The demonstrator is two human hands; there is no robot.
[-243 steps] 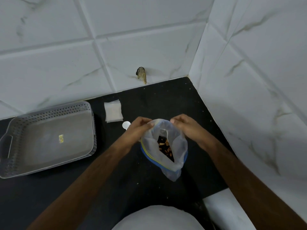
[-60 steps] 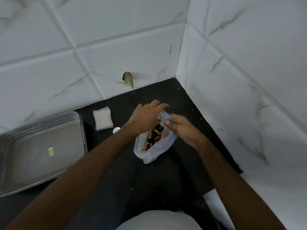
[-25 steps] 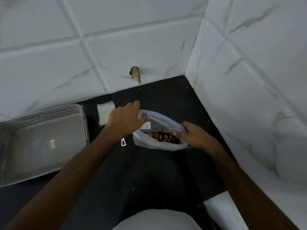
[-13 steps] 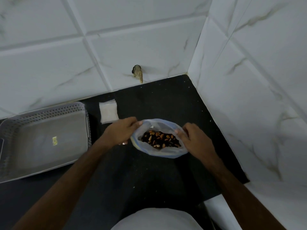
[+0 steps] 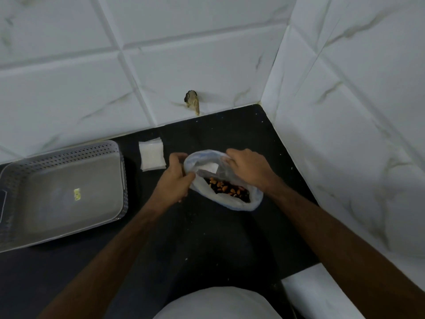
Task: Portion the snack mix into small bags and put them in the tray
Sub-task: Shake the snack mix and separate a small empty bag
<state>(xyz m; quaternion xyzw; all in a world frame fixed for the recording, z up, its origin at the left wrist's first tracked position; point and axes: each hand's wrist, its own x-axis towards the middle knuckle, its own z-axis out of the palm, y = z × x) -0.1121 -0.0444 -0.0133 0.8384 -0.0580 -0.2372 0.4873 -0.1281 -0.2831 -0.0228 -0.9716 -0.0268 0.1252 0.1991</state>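
On the black counter [image 5: 218, 238], both hands, left [image 5: 176, 180] and right [image 5: 249, 169], grip the snack bag's [image 5: 230, 201] rim, fingers curled.

Tray [image 5: 13, 180] left on table [image 5: 207, 238]; small bags [image 5: 152, 156] between tray and snack bag [image 5: 230, 203]; wall behind.

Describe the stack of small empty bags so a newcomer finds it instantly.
Start at the grey perforated tray on the black counter. Just beyond its far right corner, near the tiled wall, lies the stack of small bags: flat, square, whitish and empty, unlike the big snack mix bag.
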